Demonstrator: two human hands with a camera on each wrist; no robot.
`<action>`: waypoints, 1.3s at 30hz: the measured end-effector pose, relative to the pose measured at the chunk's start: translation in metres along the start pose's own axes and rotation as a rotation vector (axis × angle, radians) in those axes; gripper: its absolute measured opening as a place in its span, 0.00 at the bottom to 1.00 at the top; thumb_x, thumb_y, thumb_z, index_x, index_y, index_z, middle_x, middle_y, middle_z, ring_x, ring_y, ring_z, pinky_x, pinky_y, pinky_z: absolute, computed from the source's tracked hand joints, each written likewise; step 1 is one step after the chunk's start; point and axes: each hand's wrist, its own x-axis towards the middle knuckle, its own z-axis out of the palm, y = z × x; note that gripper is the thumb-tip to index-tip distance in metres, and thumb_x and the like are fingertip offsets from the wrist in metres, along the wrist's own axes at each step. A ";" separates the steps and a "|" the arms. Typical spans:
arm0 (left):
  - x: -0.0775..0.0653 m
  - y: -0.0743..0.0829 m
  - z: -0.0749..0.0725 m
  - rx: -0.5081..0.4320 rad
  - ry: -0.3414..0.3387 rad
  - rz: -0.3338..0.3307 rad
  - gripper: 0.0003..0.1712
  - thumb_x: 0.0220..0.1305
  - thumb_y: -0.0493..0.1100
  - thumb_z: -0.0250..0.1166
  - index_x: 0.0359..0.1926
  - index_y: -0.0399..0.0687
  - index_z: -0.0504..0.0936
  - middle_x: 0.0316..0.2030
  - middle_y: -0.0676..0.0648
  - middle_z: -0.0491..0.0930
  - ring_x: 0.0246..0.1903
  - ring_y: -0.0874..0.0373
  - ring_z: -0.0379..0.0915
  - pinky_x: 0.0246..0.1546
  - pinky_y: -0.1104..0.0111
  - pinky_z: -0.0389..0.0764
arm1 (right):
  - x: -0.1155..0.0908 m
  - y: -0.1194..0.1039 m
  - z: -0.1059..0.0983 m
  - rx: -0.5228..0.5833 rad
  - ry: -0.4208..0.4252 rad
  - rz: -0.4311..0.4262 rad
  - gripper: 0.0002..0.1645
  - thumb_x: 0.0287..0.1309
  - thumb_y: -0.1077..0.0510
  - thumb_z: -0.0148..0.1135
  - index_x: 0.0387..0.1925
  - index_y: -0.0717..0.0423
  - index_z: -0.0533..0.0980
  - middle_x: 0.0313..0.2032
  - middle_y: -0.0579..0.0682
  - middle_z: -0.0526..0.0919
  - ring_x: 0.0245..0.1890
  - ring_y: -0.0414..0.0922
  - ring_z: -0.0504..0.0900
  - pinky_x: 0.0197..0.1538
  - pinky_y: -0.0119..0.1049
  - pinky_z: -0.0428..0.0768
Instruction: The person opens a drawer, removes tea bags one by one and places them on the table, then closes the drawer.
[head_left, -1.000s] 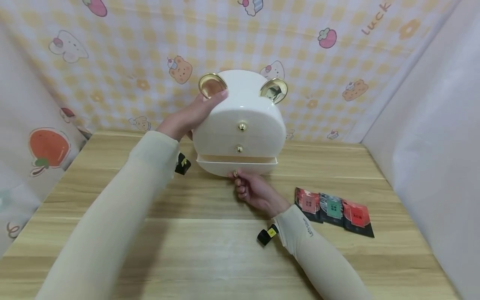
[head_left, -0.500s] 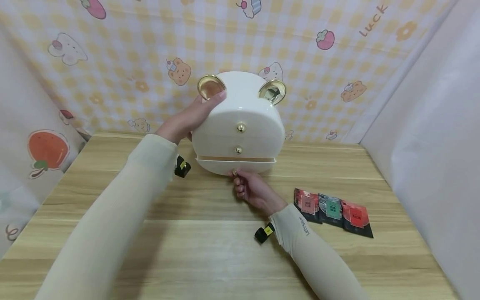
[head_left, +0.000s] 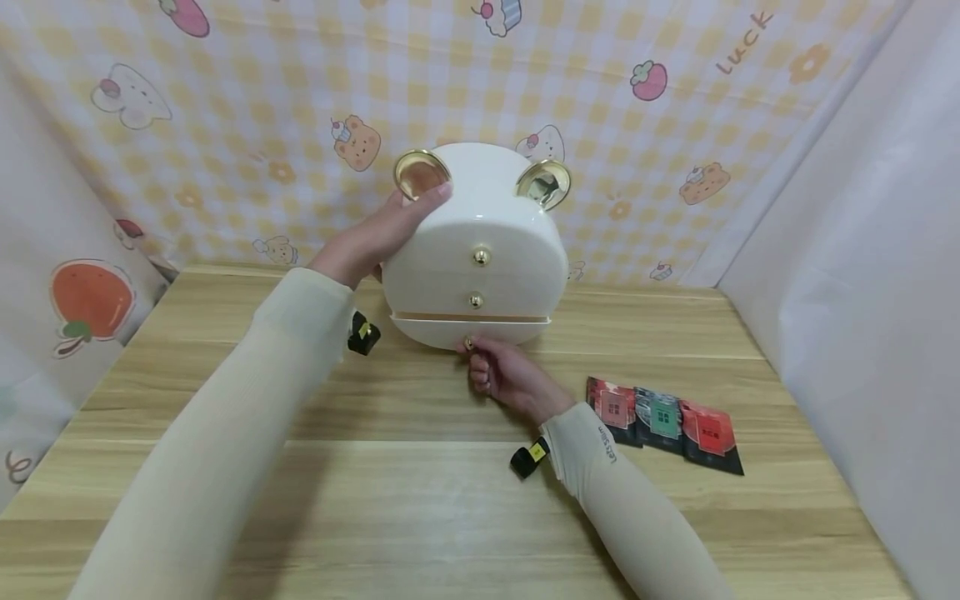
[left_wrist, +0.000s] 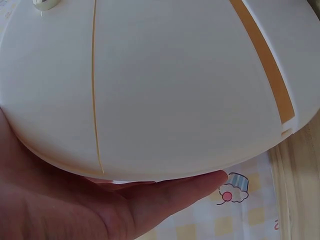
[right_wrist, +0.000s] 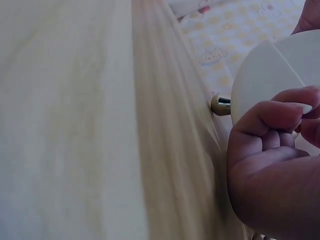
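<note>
A white bear-shaped storage box (head_left: 435,275) with gold-rimmed ears stands against the back cloth. Its bottom drawer (head_left: 427,333) sits slightly out, leaving a narrow gap along its top edge. My left hand (head_left: 382,237) rests on the box's left side, thumb over the top beside the left ear (head_left: 422,173). In the left wrist view its straight fingers (left_wrist: 175,197) lie along the curved side. With thumb and forefinger, my right hand (head_left: 513,375) pinches the small gold drawer knob (head_left: 470,342). In the right wrist view the fingers hide that knob, and a gold foot (right_wrist: 220,105) shows under the box.
Three flat red, green and black packets (head_left: 663,419) lie overlapping on the wooden table (head_left: 405,517) to the right of my right hand. Two more gold knobs sit higher on the box front. A checked cloth (head_left: 247,92) hangs behind, with pale sheets at both sides.
The bottom drawer has slid a little inward and the gap above it has narrowed, my right hand moving with the knob. My left hand stays on the box.
</note>
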 end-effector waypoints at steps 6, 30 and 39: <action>0.000 -0.001 0.000 -0.001 0.001 -0.003 0.44 0.54 0.81 0.49 0.67 0.67 0.59 0.43 0.39 0.80 0.37 0.43 0.83 0.34 0.46 0.80 | 0.003 -0.002 -0.004 0.012 -0.005 0.015 0.16 0.70 0.51 0.48 0.43 0.61 0.73 0.16 0.43 0.65 0.16 0.37 0.63 0.23 0.28 0.61; -0.010 0.006 0.001 0.022 0.003 -0.034 0.43 0.53 0.81 0.48 0.63 0.64 0.62 0.43 0.39 0.80 0.37 0.43 0.83 0.34 0.46 0.80 | 0.009 -0.013 -0.009 -0.017 -0.015 0.050 0.15 0.69 0.53 0.49 0.41 0.63 0.72 0.17 0.43 0.68 0.16 0.36 0.65 0.21 0.26 0.63; -0.023 0.016 0.005 0.024 0.002 -0.022 0.40 0.61 0.75 0.46 0.65 0.59 0.61 0.43 0.40 0.80 0.35 0.46 0.83 0.36 0.47 0.81 | 0.010 -0.012 -0.009 -0.059 0.004 0.074 0.21 0.68 0.50 0.51 0.46 0.65 0.74 0.18 0.44 0.71 0.17 0.36 0.64 0.21 0.27 0.60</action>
